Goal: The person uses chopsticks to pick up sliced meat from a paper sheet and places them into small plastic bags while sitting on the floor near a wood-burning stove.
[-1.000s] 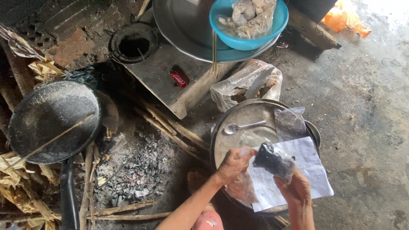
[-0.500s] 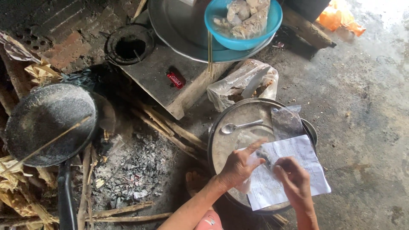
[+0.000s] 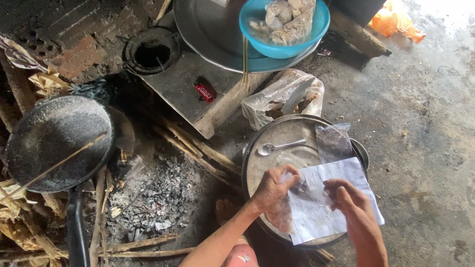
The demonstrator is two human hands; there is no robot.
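I see a small clear plastic bag (image 3: 303, 189) pinched between both hands over the round metal lid (image 3: 282, 143), which I take as my landmark. My left hand (image 3: 273, 189) grips the bag's left edge with fingers curled shut on it; my right hand (image 3: 352, 203) holds the other side, thumb and fingers closed on the plastic. The two hands are close together, just above the lid's near half. What is inside the bag I cannot tell; something dark shows in it.

Under the bag, a sheet of white paper (image 3: 341, 198) lies on the lid's near right part and sticks out past its rim. A metal spoon (image 3: 277, 147) lies on the lid toward its far side, and a dark clear packet (image 3: 332, 141) rests at its far right edge.

Just beyond the lid sits a crumpled plastic bag (image 3: 282, 96). Farther beyond, a blue bowl (image 3: 284, 29) with lumpy pale contents stands on a large metal tray (image 3: 208, 29). To the far left of the lid, a red lighter (image 3: 204, 92) lies on a concrete slab (image 3: 183, 84). Left of the lid, grey ash (image 3: 158, 193) and sticks cover the floor, and farther left rests a blackened pan (image 3: 54, 141).
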